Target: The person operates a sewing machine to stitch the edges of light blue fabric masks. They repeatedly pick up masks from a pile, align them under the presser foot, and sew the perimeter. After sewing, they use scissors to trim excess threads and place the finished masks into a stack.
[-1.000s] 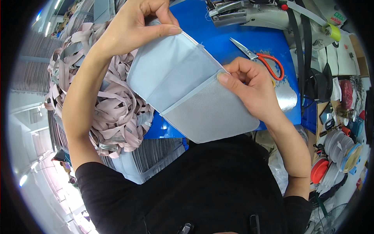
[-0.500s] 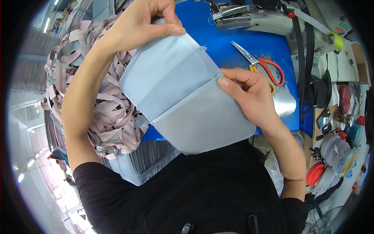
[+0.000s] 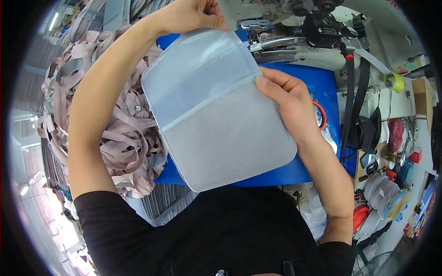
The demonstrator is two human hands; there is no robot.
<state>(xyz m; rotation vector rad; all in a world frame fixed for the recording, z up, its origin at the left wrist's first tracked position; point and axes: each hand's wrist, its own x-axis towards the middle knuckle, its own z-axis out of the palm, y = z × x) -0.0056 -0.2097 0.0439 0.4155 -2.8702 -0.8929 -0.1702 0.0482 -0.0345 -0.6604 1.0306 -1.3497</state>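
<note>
Panel point(image 3: 225, 138) turned since the earlier frames: we note its light-blue, mesh-fronted face now sits squarer to us, and its far right edge has come up just beside the machine point(image 3: 322, 32). More of the machine's grey casing fills the far side; part of that shift may be our head-worn view moving. We read the change as bringing the panel's edge to the machine's arm, though whether the two touch we cannot tell.

Left hand point(image 3: 205, 16) curls at the far edge and seems to pinch it, fingertips partly covered by casing. Right hand point(image 3: 285, 94) pinches the right edge where the mesh begins, thumb on top. Panel spans between them, over the blue table point(image 3: 324, 85).

Around us: the red scissors handle point(image 3: 321, 115) shows just right of the right hand, blades hidden. Pinkish-grey ribbons point(image 3: 126, 131) heap at the left, crowding that side. Near left, a stack of grey sheets point(image 3: 168, 204); far right, hanging black straps point(image 3: 357, 92) and a yellow-green roll point(image 3: 397, 83). Closest obstruction, we judge: the casing over the left fingertips.
</note>
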